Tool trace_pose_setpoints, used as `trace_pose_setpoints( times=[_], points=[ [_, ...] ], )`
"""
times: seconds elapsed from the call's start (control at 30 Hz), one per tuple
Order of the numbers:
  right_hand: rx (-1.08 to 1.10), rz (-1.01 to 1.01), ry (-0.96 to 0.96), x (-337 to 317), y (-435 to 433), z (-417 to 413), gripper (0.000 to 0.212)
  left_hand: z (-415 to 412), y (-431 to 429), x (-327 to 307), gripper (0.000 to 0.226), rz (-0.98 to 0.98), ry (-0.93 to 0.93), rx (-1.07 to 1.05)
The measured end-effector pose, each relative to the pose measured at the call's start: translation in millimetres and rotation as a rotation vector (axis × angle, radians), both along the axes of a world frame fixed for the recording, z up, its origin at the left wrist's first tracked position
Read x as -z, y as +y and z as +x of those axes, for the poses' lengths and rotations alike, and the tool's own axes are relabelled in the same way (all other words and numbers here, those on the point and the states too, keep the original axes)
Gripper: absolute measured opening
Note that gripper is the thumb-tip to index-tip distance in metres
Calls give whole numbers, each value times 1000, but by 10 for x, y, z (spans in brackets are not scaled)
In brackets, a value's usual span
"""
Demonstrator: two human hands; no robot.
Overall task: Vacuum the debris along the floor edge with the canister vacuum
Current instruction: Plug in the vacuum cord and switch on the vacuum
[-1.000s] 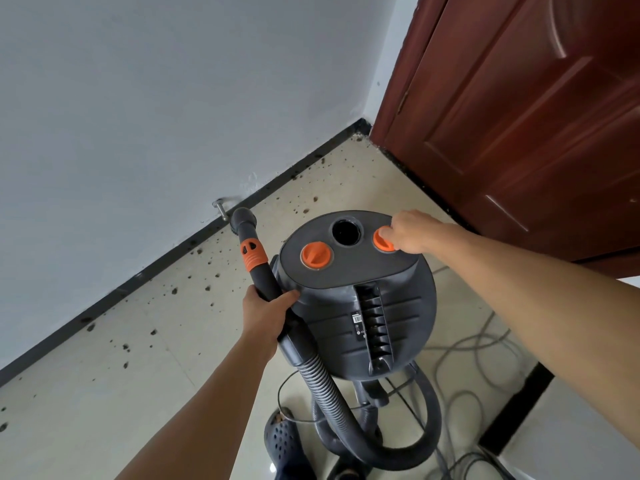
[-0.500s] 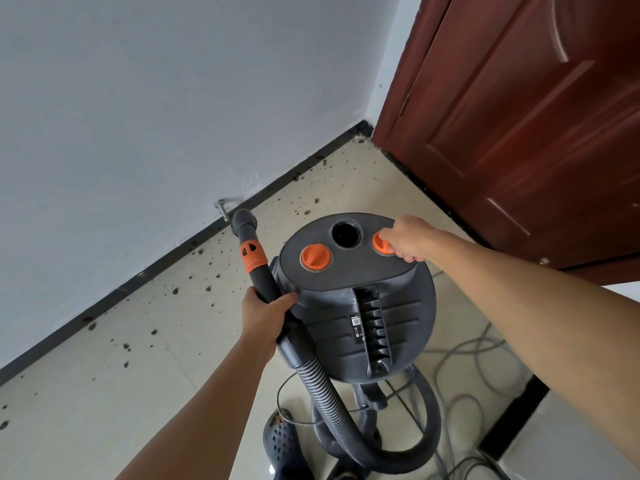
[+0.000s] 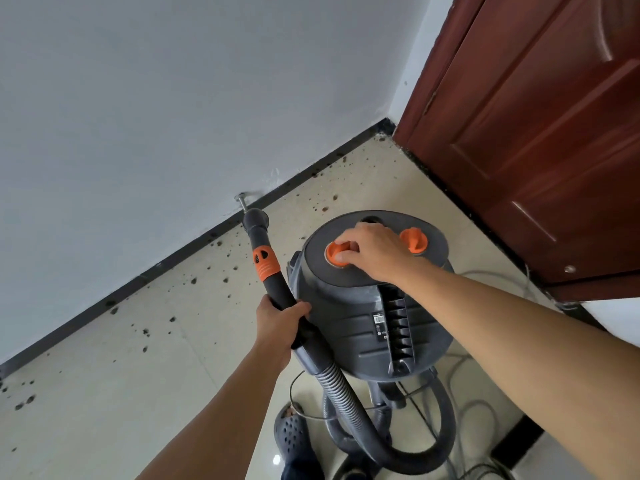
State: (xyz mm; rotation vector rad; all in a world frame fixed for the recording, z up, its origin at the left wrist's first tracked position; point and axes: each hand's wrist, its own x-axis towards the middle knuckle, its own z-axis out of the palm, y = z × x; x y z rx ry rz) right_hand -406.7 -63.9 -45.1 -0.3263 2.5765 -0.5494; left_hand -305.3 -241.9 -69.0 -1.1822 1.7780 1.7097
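Observation:
A dark grey canister vacuum (image 3: 367, 327) stands on the beige floor with two orange knobs on its lid. My right hand (image 3: 370, 249) rests on the left orange knob (image 3: 335, 253), fingers pinched around it; the right orange knob (image 3: 414, 240) is free. My left hand (image 3: 277, 323) grips the black hose wand (image 3: 268, 271) below its orange collar, with the nozzle tip (image 3: 255, 218) pointing at the black baseboard. Dark debris (image 3: 194, 280) is scattered over the tiles along that floor edge.
A grey wall rises on the left above the black baseboard (image 3: 145, 277), with a metal door stop (image 3: 241, 199) near the nozzle. A dark red door (image 3: 540, 133) stands on the right. Grey cable (image 3: 485, 410) loops behind the vacuum. My dark perforated shoe (image 3: 292, 431) is below.
My right hand left the right orange knob and moved to the left one. The left hand kept its grip on the wand, which stayed near the baseboard.

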Motion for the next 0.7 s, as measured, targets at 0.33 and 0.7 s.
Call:
trace_pose_setpoints(
  times=[0.33,0.7],
  points=[
    [34,-18,121,94,-16,5,33,7,-23,7,36,23,-25,2],
    [300,-215,94,147,78,263,42,15,-102,-84,20,57,-69,-91]
  ],
)
